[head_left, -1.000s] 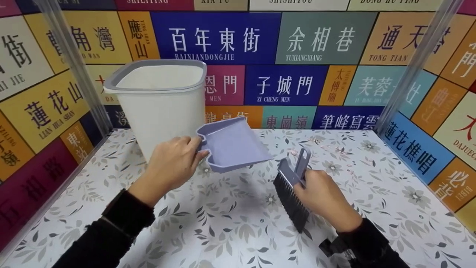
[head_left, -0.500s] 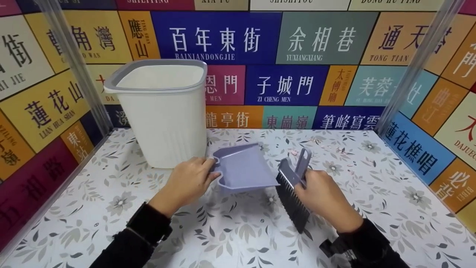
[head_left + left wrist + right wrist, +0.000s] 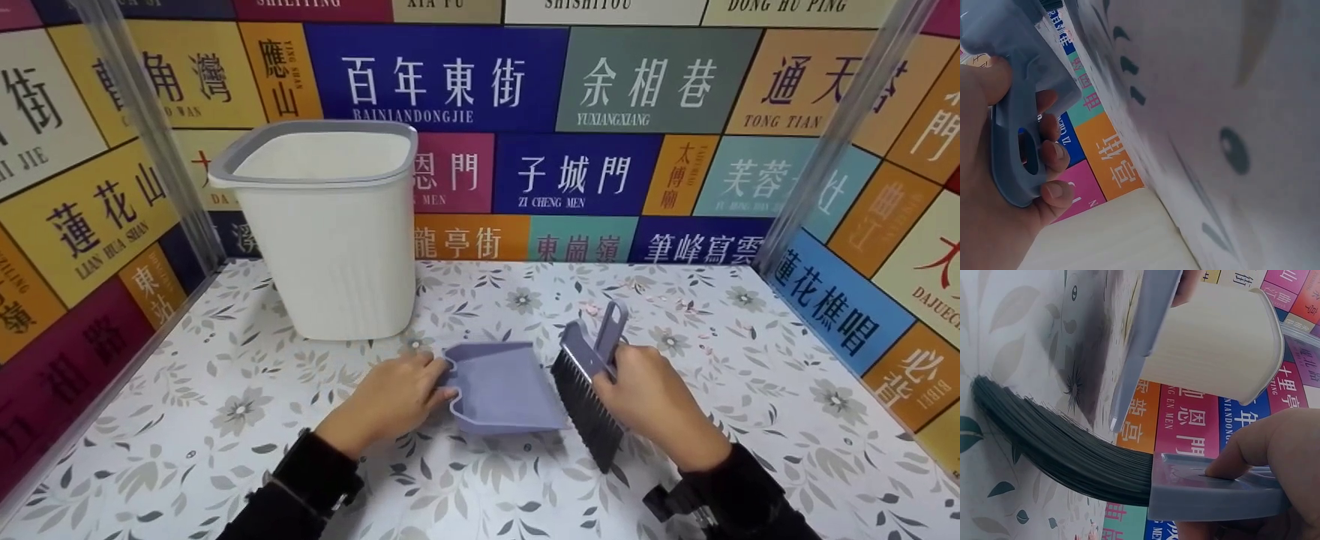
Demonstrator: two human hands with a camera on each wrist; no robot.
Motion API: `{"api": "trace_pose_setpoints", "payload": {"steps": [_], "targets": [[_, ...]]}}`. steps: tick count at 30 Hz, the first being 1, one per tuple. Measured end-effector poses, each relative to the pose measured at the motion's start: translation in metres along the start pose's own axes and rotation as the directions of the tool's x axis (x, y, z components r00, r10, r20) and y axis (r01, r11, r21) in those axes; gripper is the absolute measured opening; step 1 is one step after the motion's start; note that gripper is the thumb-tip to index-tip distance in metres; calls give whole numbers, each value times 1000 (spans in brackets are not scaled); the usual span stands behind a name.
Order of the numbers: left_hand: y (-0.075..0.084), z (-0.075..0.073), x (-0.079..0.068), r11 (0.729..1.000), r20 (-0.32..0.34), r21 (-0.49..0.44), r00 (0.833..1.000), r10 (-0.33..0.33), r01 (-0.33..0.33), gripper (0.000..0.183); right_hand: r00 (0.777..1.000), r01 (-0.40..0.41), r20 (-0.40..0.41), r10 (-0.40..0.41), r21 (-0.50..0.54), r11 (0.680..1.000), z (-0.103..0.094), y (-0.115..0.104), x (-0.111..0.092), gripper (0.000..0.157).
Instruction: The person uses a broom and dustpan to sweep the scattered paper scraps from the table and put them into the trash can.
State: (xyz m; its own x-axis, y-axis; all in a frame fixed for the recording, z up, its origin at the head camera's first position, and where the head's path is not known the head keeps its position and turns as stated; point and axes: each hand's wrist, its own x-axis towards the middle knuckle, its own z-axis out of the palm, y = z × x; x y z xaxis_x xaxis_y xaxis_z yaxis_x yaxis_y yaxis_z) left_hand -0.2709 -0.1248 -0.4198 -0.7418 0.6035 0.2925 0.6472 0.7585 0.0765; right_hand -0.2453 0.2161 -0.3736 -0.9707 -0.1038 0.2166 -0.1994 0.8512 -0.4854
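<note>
Floral desk [image 3: 187, 390]: brush [image 3: 589, 401] standing just beside dustpan [image 3: 506, 386].
Left grip [image 3: 397, 397] is clasping the dustpan's handle [image 3: 1013, 124]; right grip [image 3: 649, 386] is clasping the brush at the dustpan's three o'clock, bristle row [image 3: 1067, 450] running eleven-to-five.

Down the left edge of the frame, the left hand [image 3: 979, 174] grips the grey-blue dustpan [image 3: 1036, 45] by its handle [image 3: 1006, 149], thumb [image 3: 996, 80] against the upper part, fingers [image 3: 1057, 154] showing past the far side. A long slot runs through the handle. The right half is filled by table [image 3: 1202, 67], pale with dark leaf marks, partly blurred. Between hand and table, a slanting strip of wall [image 3: 1098, 140] shows blue, teal, orange and pink panels with lettering. Bottom, left of centre, stands the bin's [image 3: 1112, 236] cream side.
</note>
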Motion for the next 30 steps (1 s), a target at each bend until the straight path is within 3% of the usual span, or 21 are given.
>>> {"api": "trace_pose_setpoints", "payload": {"steps": [9,16,30], "targets": [[-2,0,-7,999,37,1,999,-33,33,47,1000,20,-15,-20,-12,1000,2,0,1,23],[-2,-1,-7,1000,39,1,999,-4,4,43,1000,16,5,-16,1,1000,1,1,0,22],[-2,2,-7,1000,77,-13,997,-16,17,42,1000,-7,25,7,-7,1000,0,0,0,18]]}}
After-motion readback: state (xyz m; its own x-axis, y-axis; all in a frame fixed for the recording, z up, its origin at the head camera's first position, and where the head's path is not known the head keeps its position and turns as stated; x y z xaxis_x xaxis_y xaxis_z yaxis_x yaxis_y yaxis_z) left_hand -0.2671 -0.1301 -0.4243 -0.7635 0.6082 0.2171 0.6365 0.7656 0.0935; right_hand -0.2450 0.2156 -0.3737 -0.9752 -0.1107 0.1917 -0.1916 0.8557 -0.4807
